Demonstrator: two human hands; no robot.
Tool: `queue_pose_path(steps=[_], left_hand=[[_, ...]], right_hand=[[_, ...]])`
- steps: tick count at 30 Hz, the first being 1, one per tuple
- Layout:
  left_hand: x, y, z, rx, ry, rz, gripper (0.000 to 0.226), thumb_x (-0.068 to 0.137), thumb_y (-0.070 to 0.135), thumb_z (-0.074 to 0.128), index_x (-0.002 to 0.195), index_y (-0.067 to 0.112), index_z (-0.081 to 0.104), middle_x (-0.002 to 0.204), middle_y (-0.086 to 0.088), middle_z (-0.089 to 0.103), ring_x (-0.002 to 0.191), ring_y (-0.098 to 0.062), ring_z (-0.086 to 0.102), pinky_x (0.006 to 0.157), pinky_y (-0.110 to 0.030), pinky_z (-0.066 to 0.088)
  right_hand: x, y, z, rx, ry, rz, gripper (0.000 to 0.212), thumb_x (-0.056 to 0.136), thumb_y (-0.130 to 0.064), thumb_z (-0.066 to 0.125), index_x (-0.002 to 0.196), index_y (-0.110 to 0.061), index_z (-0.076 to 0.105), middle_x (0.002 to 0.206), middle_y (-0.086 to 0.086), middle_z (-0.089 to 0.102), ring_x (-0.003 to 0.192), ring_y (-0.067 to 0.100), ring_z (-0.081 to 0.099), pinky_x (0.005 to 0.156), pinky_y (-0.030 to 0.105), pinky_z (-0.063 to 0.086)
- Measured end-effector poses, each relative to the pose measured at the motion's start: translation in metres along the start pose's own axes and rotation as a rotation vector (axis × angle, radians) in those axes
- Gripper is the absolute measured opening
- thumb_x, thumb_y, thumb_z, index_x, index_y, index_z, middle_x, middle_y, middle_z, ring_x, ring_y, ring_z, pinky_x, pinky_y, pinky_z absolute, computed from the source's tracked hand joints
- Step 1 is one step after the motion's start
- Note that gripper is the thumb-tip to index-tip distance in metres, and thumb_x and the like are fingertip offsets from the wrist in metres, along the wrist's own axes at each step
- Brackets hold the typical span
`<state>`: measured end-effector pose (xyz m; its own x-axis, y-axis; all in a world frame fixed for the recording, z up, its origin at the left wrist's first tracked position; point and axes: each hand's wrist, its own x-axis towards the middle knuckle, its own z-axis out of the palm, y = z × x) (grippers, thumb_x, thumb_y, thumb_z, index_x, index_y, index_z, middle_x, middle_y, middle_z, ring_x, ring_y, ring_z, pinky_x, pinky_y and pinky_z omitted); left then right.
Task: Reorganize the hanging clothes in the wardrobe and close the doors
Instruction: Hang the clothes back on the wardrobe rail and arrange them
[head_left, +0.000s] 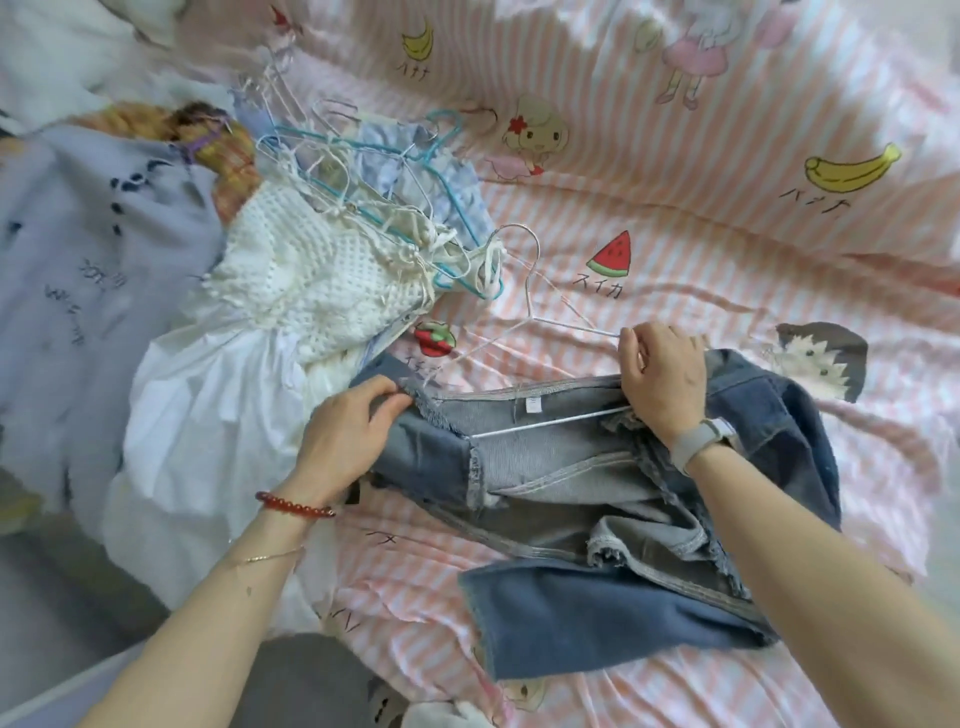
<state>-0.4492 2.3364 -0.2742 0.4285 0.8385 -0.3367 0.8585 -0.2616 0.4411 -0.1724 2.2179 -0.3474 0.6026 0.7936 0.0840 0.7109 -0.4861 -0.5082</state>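
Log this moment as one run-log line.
step: fitting hanger into denim | left hand: pinches denim garment edge | right hand: grips white hanger | surface: striped bedsheet

light: bright, soft, even | shadows: faint | edges: wide-angle bending, blurred corners | centre: sharp

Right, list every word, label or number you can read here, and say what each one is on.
"スイカ": on the striped bedsheet, under the watermelon.
"バナナ": under the banana at right.
Under the upper banana: katakana, too blurred.
Lavender cloth: dark writing, unreadable.
Denim garment, white tag: too small.
Sheet print near the forearms: cut off.
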Motion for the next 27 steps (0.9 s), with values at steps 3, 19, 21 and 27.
queue_pose_path(steps=[3,19,21,27], left_hand=[[-0.037,-0.023,-0.037,-0.089,-0.008,-0.088,0.011,0.089,0.025,0.058,0.078,0.025,0.06,0.08,0.004,0.064,0.081,-0.018,0.057,0.066,-0.026,0.032],[-0.3,-0.18,-0.123,-0.59,0.166,-0.388,0.022,0.088,0.016,0.06,0.066,0.019,0.059,0.066,0.001,0.059,0.066,-0.011,0.052,0.068,-0.03,0.037],[-0.335,-0.195,-0.127,-0.659,0.206,-0.402,0.019,0.089,0.017,0.059,0.07,0.012,0.061,0.069,-0.004,0.059,0.068,-0.013,0.05,0.068,-0.03,0.036],[-0.422,-0.234,-0.125,-0.988,0.309,-0.477,0.022,0.09,0.013,0.058,0.07,0.018,0.066,0.062,0.014,0.065,0.063,0.005,0.056,0.06,-0.008,0.04]], right_hand=[[-0.018,-0.045,0.001,0.05,0.041,-0.087,0.028,0.089,-0.022,0.049,0.073,-0.003,0.061,0.065,0.012,0.062,0.063,0.029,0.053,0.065,0.036,0.034],[-0.127,-0.292,-0.011,0.187,-0.173,-0.714,0.048,0.085,-0.044,0.041,0.06,-0.006,0.056,0.054,0.008,0.057,0.053,0.026,0.056,0.056,0.03,0.036],[-0.148,-0.323,-0.013,0.203,-0.193,-0.77,0.049,0.085,-0.044,0.041,0.061,-0.005,0.058,0.055,0.007,0.057,0.053,0.027,0.056,0.059,0.031,0.039],[-0.199,-0.402,-0.021,0.165,-0.146,-0.979,0.044,0.084,-0.04,0.052,0.058,-0.005,0.06,0.053,0.008,0.059,0.051,0.029,0.058,0.058,0.032,0.043]])
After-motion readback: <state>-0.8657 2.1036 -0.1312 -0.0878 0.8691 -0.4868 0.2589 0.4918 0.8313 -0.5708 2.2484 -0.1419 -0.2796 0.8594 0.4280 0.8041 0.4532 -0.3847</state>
